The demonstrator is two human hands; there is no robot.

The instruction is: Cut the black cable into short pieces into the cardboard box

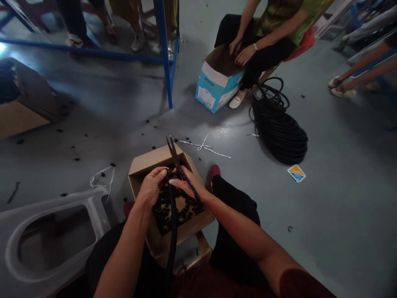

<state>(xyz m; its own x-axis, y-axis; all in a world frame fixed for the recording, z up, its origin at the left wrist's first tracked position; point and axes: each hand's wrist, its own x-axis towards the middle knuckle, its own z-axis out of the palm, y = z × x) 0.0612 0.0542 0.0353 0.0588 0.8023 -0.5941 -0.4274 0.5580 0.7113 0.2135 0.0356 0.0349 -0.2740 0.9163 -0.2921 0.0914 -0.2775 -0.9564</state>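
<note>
Over an open cardboard box, my left hand pinches the end of a black rubber tube, which runs down toward my lap. My right hand holds a pair of dark scissors. Their blades point away from me, slightly parted, and the handles lie along my palm. Both hands are close together, with the right fingertips beside the tube end. Many small black cut pieces lie in the box below. The exact tip of the tube is partly hidden by my fingers.
A co-worker's hands are at a blue-and-white box ahead. Coiled black tubing lies on the floor at right. White string, black scraps and an orange-blue card are scattered about. A grey plastic stool lies left; a blue frame stands ahead.
</note>
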